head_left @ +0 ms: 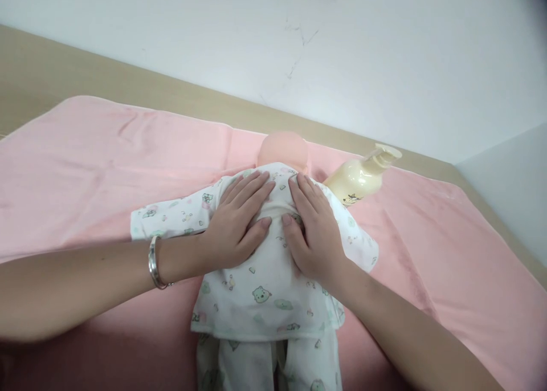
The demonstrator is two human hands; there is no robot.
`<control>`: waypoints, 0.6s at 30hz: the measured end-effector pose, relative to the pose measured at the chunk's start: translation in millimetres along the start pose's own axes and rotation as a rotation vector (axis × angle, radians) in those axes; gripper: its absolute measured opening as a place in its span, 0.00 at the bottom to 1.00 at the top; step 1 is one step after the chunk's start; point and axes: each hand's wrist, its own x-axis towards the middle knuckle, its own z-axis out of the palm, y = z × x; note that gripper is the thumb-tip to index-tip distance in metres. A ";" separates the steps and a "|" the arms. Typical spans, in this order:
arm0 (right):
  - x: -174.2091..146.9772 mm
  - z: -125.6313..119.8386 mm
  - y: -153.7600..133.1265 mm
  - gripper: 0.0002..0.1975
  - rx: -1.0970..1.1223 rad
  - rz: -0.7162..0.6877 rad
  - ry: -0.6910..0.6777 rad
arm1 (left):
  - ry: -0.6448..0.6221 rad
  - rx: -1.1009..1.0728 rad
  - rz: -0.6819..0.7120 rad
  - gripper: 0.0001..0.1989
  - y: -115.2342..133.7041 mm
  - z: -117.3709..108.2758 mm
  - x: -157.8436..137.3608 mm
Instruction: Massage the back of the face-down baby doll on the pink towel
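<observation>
A baby doll point(282, 150) lies face down, its smooth head away from me. It wears a white printed top point(260, 300) and matching trousers point(245, 365). My left hand point(237, 223) rests flat on the left side of its upper back, fingers stretched out. On the right side of the back lies my right hand point(314, 231), also flat and holding nothing. The two thumbs point toward each other with a small gap of cloth between. The doll's sleeves spread out to both sides, and its lower legs run out of view.
A cream pump bottle point(359, 177) lies tilted beside the doll's right shoulder. Under everything spreads a pink mat point(98, 151) on a wooden surface point(128, 74). Beyond it rises a white wall point(213, 37) with a dark patch at the top.
</observation>
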 end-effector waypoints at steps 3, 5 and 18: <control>-0.5 0.0 -0.4 0.30 0.005 0.002 0.006 | 0.006 0.002 0.007 0.28 -0.1 0.1 -0.1; -0.8 0.1 -0.5 0.30 0.009 0.001 0.009 | 0.010 0.002 0.014 0.28 -0.2 0.3 -0.1; -1.5 0.6 0.6 0.29 0.018 0.000 0.024 | 0.014 0.005 0.014 0.28 0.0 -0.2 0.4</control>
